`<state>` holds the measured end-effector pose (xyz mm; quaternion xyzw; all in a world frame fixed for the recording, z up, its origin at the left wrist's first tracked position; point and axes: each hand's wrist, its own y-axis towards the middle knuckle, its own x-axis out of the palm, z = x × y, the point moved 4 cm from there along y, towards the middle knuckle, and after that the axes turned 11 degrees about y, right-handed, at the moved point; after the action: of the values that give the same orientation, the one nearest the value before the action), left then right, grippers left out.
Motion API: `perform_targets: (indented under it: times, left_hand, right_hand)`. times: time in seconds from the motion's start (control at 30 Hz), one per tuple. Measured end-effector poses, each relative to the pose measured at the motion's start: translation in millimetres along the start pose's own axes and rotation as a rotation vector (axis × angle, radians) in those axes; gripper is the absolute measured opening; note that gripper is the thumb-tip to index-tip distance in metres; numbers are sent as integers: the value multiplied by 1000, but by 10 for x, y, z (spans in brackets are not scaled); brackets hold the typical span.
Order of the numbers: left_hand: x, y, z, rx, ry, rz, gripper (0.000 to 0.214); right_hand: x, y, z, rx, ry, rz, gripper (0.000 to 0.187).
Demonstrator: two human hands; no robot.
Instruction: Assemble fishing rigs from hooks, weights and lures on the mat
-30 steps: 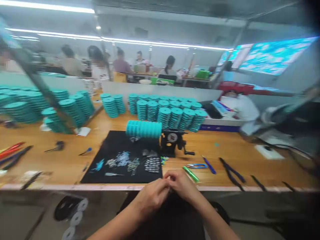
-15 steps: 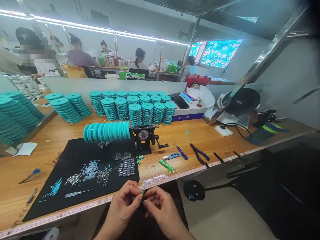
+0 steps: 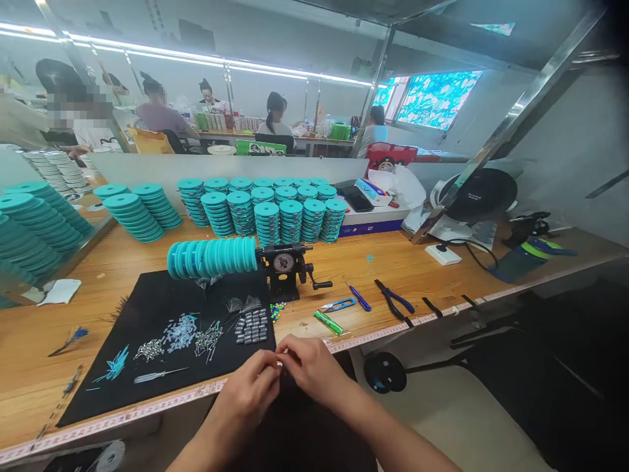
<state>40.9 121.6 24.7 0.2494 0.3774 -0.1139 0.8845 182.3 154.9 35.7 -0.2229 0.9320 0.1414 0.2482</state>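
Note:
My left hand (image 3: 250,393) and my right hand (image 3: 307,367) meet fingertip to fingertip just in front of the wooden bench edge (image 3: 147,410). Both are closed in a pinch on something too small to make out. Beyond them lies a black mat (image 3: 147,314) with little heaps of metal parts (image 3: 251,326) and teal bits (image 3: 112,366). A row of teal spools (image 3: 212,256) sits on the shaft of a black hand-crank winder (image 3: 285,267).
Stacks of teal spools (image 3: 265,210) fill the back of the bench, with more at the left (image 3: 29,223). A green tube (image 3: 328,322), blue snips (image 3: 339,304) and pliers (image 3: 396,300) lie right of the mat. Other people sit at benches behind.
The view swung sharply between the first two frames. Since half a second ago my hands have moved up and slightly right, closer to the bench edge, still pinched together.

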Motion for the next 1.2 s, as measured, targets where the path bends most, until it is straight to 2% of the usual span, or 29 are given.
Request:
perform_targets:
  times: [0.13,0.23,0.3,0.4,0.47,0.5,0.63,0.7,0.87,0.93,1.1,1.2]
  left_hand:
    - [70,40,-1,67,-27,-25,21]
    - [95,59,40,10,-56,40,19]
    - [92,44,47,-110,-110,86,15]
    - [101,-15,13,-333,-295,76,13]
    - [106,-53,-16,-439,-447,71,15]
    - [106,-67,-30,-475,-512,74,16]
    - [113,-87,-68,-544,-671,49,20]
    - [121,-91,-79,-547,-720,18,21]
    - [140,-86,-118,-549,-779,-60,23]
    - [147,-65,-130,-553,-776,-85,25]
    - [170,-28,-154,-554,-744,-109,24]
    - [186,-45,-171,-548,-716,-116,22]
  right_hand:
    - [-38,257,92,16,39,-105,9]
    - [-55,311,77,29,30,-81,11]
    - [-84,247,15,48,9,13,9]
    - [-172,-4,-97,90,21,300,9]
    - [-186,-226,-115,153,129,456,15]
    - [-155,-325,-93,209,221,469,18]
    - [145,-570,50,473,668,250,21]
    - [234,-611,76,518,794,215,24]
    - [177,-567,-46,369,677,219,19]
    - [152,-540,-92,338,699,216,19]
    - [237,-517,-31,437,904,188,24]
    - [288,-551,31,484,909,176,22]
